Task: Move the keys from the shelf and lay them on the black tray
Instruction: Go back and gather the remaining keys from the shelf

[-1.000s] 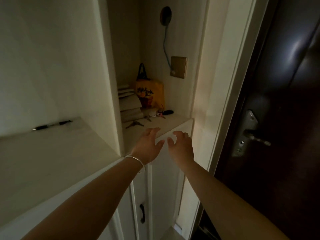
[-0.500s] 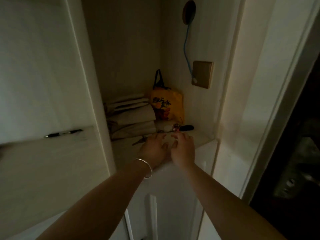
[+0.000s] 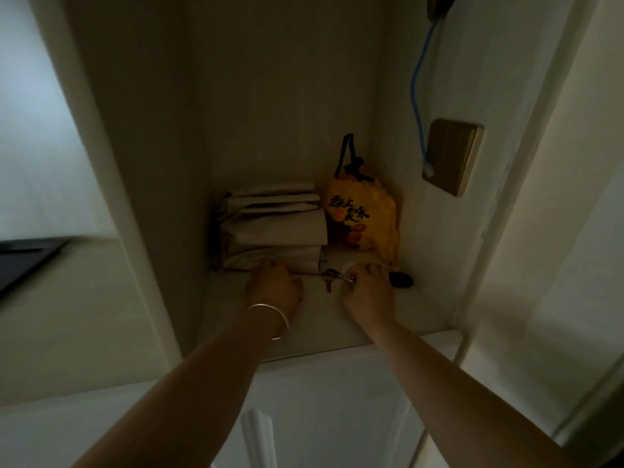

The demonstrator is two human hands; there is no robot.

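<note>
A bunch of metal keys (image 3: 331, 278) lies on the pale alcove shelf (image 3: 320, 329), in front of a stack of folded paper bags. My right hand (image 3: 366, 293) pinches the ring end of that bunch, and the keys stick out to its left. A black key fob (image 3: 400, 280) lies just right of that hand. My left hand (image 3: 275, 287), with a silver bangle on the wrist, is curled palm-down on the shelf against the paper stack. What lies under it is hidden. A corner of the black tray (image 3: 25, 261) shows on the counter at far left.
Folded paper bags (image 3: 273, 228) and a yellow bag with black handles (image 3: 366, 219) fill the back of the alcove. A blue cable (image 3: 417, 96) runs down the right wall to a brass-coloured plate (image 3: 450, 157). A partition wall (image 3: 135, 197) separates the alcove from the counter.
Both hands have reached deeper onto the shelf. My right hand has closed on the key ring and my left hand has curled down where another bunch lay. The view has moved closer.
</note>
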